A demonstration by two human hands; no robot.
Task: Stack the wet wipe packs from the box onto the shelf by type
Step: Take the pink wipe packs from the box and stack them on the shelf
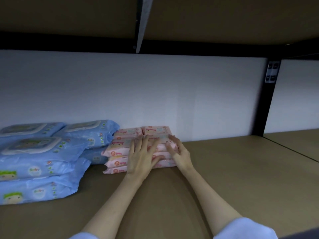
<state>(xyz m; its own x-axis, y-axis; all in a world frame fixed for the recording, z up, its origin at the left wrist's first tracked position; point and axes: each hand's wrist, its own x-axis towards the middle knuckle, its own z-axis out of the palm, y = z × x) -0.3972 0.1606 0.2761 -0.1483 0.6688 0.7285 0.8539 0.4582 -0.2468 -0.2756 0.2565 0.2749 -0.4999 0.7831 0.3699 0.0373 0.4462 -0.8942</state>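
Observation:
Small pink wet wipe packs (119,150) lie stacked in two piles near the back wall of the brown shelf (224,169). My left hand (141,157) lies flat against the front of the nearer pink pile, fingers spread. At that pile's right end my right hand (179,150) touches the packs with loosely bent fingers. To the left are stacks of large blue wet wipe packs (39,163) with plastic lids. The box is out of view.
A white wall (155,94) closes the back of the shelf. A black upright post (269,100) stands at the right, with another shelf bay beyond it. The underside of the upper shelf (207,18) hangs close overhead.

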